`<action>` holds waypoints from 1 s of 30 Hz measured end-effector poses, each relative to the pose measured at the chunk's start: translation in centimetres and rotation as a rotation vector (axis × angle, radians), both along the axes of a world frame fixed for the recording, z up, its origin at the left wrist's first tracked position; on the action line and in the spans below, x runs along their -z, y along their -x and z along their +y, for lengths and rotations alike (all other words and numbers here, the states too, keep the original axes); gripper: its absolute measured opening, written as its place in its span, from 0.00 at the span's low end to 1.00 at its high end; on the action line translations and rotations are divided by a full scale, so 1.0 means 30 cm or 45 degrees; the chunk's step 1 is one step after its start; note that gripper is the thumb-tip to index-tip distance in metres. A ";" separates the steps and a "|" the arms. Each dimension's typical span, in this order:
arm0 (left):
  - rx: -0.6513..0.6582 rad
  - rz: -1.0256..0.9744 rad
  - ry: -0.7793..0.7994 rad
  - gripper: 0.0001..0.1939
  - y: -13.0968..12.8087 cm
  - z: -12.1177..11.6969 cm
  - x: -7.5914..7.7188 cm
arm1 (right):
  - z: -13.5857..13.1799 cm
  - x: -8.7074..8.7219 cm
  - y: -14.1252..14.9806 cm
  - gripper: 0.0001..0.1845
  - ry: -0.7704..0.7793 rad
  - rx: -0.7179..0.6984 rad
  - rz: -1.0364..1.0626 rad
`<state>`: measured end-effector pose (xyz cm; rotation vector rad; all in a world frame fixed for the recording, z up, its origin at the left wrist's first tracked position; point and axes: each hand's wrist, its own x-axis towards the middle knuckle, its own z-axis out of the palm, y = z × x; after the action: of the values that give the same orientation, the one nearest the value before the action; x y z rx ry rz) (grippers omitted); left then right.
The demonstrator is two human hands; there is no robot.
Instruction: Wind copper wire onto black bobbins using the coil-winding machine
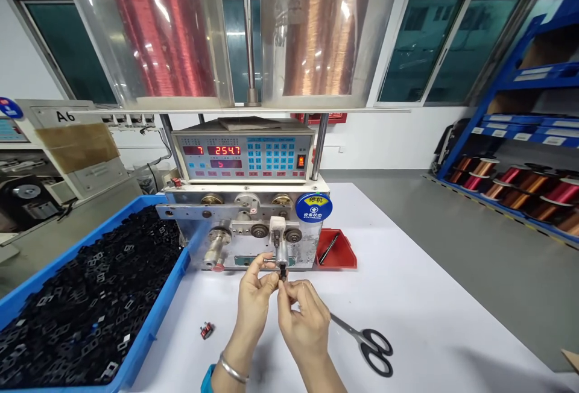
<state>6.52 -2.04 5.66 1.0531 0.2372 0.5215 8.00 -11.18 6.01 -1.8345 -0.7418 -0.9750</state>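
A small black coil bobbin [283, 271] sits on the tip of the metal spindle [281, 251] at the front of a coil winding machine [244, 224]. My left hand [254, 299] and my right hand [303, 314] meet at the bobbin, their fingertips pinching it from both sides and partly hiding it. Steel scissors with black handles [364, 339] lie just right of my right hand. A small wound bobbin [207, 330] lies on the white table [434, 314] left of my left wrist.
A blue tray [149, 296] heaped with black bobbins fills the left foreground. A red tray [337, 250] holds a dark slender tool. Large copper and red wire spools [316, 25] stand in clear tubes overhead. Blue shelves [511, 140] with wire spools stand at right.
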 end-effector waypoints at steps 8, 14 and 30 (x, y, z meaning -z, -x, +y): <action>0.033 -0.036 -0.032 0.19 -0.001 0.011 0.005 | 0.011 -0.003 -0.015 0.14 -0.146 -0.144 0.126; -0.069 0.080 -0.118 0.23 0.027 0.026 0.001 | -0.134 -0.005 -0.134 0.17 -0.508 -0.797 1.191; -0.153 0.240 -0.177 0.18 0.039 0.002 0.020 | -0.089 -0.084 -0.163 0.23 -0.830 -0.819 1.228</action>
<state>5.36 -1.98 5.05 1.2301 0.4378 0.5532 12.89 -13.85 8.52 -1.1333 -0.2897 0.1389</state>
